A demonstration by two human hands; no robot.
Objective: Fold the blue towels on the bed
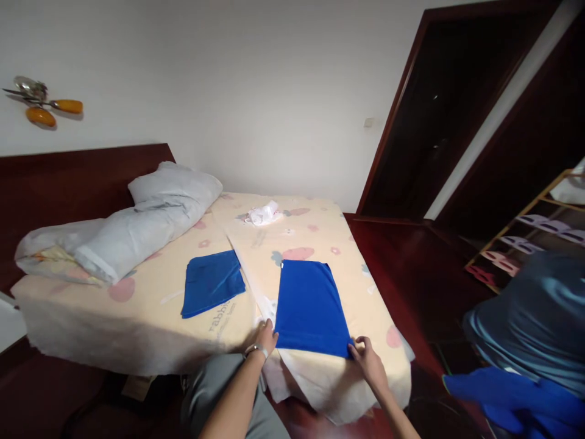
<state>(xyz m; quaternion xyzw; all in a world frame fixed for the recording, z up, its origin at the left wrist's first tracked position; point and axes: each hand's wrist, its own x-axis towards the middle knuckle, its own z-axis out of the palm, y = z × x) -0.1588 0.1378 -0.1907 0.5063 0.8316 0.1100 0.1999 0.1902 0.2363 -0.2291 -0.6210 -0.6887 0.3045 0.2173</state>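
Note:
A bright blue cloth lies spread flat near the front edge of the bed, a small white tag at its far left corner. My left hand, with a watch on the wrist, has its fingers closed at the cloth's near left corner. At the near right corner, my right hand pinches the edge between thumb and fingers. To the left, a darker blue cloth rests folded in a rough rectangle, touched by neither hand.
The bed has a cream sheet with printed fruit. A grey-white quilt is bunched by the headboard. A crumpled white cloth lies toward the wall. On the right are blue fabric and a shoe rack.

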